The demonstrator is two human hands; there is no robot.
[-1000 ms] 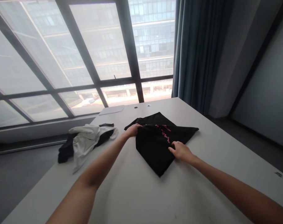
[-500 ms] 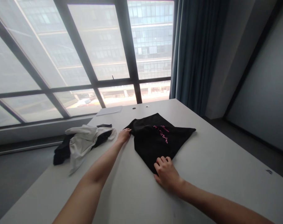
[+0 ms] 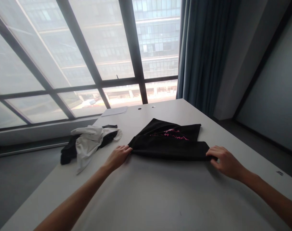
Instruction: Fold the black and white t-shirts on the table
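A black T-shirt (image 3: 170, 149) with pink lettering lies partly folded and creased on the white table, its near edge stretched straight between both hands. My left hand (image 3: 119, 156) pinches the near left corner, fingers closed on the cloth. At the near right corner, my right hand (image 3: 224, 160) grips the fabric with fingers curled round it. The near edge looks slightly raised off the tabletop. Behind it, the far part of the T-shirt rests in uneven folds, and some of the print is hidden in the creases.
Crumpled white and dark clothes (image 3: 89, 139) lie at the table's left edge, partly hanging over. A flat white sheet (image 3: 114, 111) sits at the far left of the table (image 3: 160, 199). Beyond stand large windows and a blue curtain (image 3: 198, 57).
My right hand has moved right and slightly away, my left hand nearer and left. The T-shirt's near edge, slanted before, now runs straight across between them, and the print has bunched up.
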